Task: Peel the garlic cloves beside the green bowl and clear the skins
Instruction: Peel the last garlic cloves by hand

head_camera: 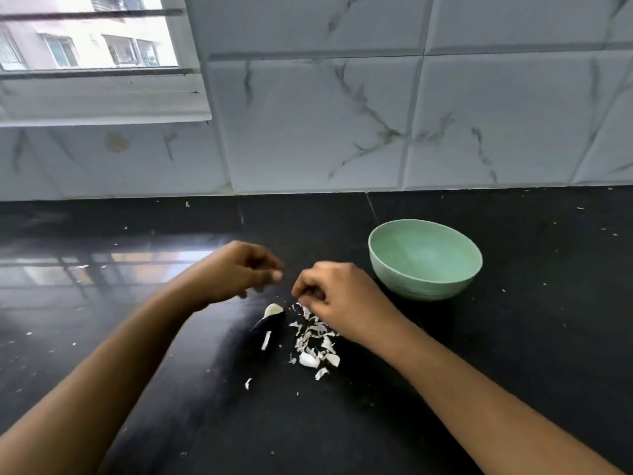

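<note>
Well left of the green bowl (424, 286), high in the tiled wall (308, 114): a window (85, 46). Closer to the bowl, raised over the black counter (137, 337): left hand (239, 272), fingers curled inward, thumb tip near the forefinger, motion-blurred; cannot tell whether anything sits in that pinch. Under that hand, also left of the bowl: a curved pale garlic piece (273, 310) lying on the counter, with a thin white strip (266, 340) just on its near side. Next toward the bowl: a loose heap of garlic skins (317, 344) spread on the counter, stray flakes around it. At the heap's far end, just left of the bowl and not touching it: right hand (342, 299), knuckles up, fingers curled down, apparently pinching a bit of skin. Bowl upright on the counter, between heap and wall.
</note>
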